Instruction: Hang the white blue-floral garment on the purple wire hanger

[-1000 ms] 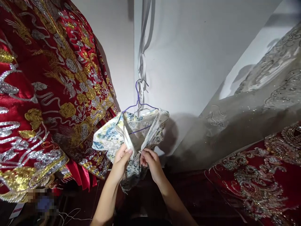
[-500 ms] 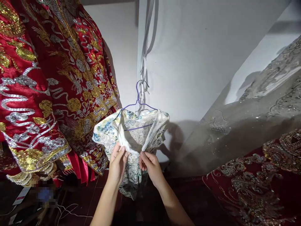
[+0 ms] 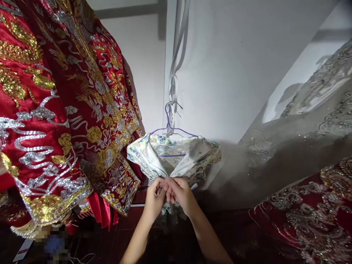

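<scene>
The left hand (image 3: 154,198) and the right hand (image 3: 181,193) meet fingertip to fingertip, both pinched shut on the front edges of a floral garment (image 3: 173,157). It hangs on a purple wire hanger (image 3: 172,128) hooked into white straps (image 3: 173,80) by the wall, just right of a red embroidered robe (image 3: 60,110).

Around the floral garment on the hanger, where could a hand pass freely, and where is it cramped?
Free: bare wall right of the white cord, above the floral garment and purple hanger, up to the grey beaded gown. A narrower strip lies between cord and red robe. Crowded: the robe crowds the garment's left edge; left hand and right hand pinch its front.
</scene>
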Available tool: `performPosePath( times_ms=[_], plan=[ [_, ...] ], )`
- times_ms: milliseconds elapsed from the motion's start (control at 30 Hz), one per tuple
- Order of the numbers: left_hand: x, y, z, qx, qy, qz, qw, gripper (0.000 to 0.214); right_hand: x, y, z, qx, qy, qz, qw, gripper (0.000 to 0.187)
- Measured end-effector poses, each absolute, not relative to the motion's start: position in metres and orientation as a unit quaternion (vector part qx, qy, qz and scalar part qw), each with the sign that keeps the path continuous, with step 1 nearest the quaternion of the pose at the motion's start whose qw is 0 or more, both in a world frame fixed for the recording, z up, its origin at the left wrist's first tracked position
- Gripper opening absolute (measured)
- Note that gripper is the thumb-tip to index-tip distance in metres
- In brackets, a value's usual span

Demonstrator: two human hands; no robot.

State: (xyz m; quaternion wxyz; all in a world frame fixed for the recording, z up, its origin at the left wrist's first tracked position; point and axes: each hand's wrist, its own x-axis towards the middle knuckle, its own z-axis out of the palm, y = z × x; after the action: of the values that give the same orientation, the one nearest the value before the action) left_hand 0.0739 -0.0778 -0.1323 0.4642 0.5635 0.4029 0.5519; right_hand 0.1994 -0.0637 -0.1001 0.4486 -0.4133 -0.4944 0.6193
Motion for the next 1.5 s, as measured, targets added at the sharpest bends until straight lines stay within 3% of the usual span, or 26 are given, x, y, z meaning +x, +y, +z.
performPosePath(
  times_ms=[167,300,467,667,800,867,1000,1100,1167,1267,1300,1400,1500],
  plan=[
    [0.069,-0.076,-0.131,0.641,0.471,0.516,0.318,0.017,0.199,-0.028,-0.016,-0.377,-0.436,0.558,0.597,0.035],
    [0.074,-0.077,-0.133,0.674,0.483,0.467,0.309,0.020,0.196,-0.014,0.034,-0.347,-0.463,0.523,0.626,0.032],
    [0.076,-0.080,-0.103,0.679,0.462,0.443,0.359,0.009,0.197,-0.027,0.009,-0.330,-0.490,0.524,0.614,0.034],
    [0.075,-0.065,0.003,0.661,0.412,0.588,0.217,0.045,0.213,-0.035,0.012,-0.316,-0.564,0.492,0.583,0.035],
    [0.081,-0.048,0.035,0.723,0.413,0.542,0.118,0.017,0.212,-0.034,0.016,-0.287,-0.596,0.442,0.605,0.034],
    [0.081,-0.048,0.037,0.724,0.411,0.548,0.084,0.013,0.210,-0.031,0.000,-0.303,-0.586,0.424,0.621,0.035],
    [0.056,-0.058,0.026,0.567,0.403,0.718,0.022,0.007,0.216,-0.028,-0.035,-0.325,-0.586,0.474,0.571,0.038],
    [0.019,-0.063,-0.002,0.361,0.369,0.850,0.104,0.008,0.222,-0.035,-0.044,-0.310,-0.634,0.507,0.495,0.038],
    [-0.003,-0.061,-0.034,0.255,0.330,0.870,0.262,0.004,0.222,-0.043,-0.050,-0.301,-0.665,0.520,0.442,0.036],
    [-0.013,-0.052,-0.088,0.080,0.318,0.775,0.540,0.020,0.215,-0.051,-0.069,-0.297,-0.664,0.563,0.391,0.035],
    [-0.010,-0.049,-0.105,0.037,0.317,0.744,0.586,0.024,0.212,-0.053,-0.078,-0.302,-0.648,0.581,0.390,0.036],
    [0.010,-0.045,-0.142,0.019,0.334,0.697,0.634,0.017,0.214,-0.054,-0.103,-0.334,-0.592,0.617,0.396,0.039],
    [0.030,-0.045,-0.158,0.126,0.394,0.621,0.666,0.008,0.232,-0.055,-0.116,-0.405,-0.586,0.597,0.368,0.040]
  ],
)
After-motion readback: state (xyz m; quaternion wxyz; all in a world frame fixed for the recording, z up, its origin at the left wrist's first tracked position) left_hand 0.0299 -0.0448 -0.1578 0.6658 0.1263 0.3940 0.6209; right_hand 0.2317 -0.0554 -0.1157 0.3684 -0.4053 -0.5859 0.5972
